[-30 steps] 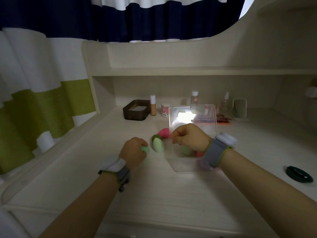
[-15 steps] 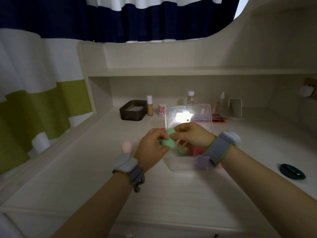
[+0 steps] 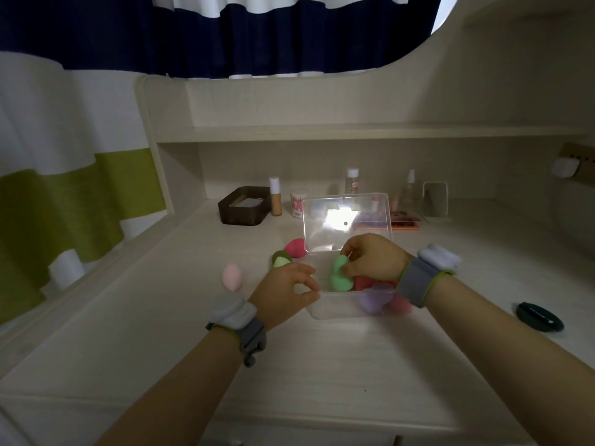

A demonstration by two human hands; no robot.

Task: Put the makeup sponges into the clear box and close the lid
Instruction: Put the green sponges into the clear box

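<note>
Head view. The counter [image 3: 322, 365] carries the clear box [image 3: 338, 309] at centre frame, its lid [image 3: 346, 223] standing upright behind it. My right hand [image 3: 375, 260] pinches a mint-green sponge [image 3: 339, 278] low inside the box, its long axis near upright, beside red and purple sponges. My left hand [image 3: 283, 294] rests against the box's left wall, fingers loosely curled and holding nothing. Three sponges lie to the left of the box, nearer my left hand: a deep pink one [image 3: 295, 247], an olive-and-green one [image 3: 280, 259], and a pale pink one [image 3: 231, 276] furthest left. Nothing stands between them and the box.
</note>
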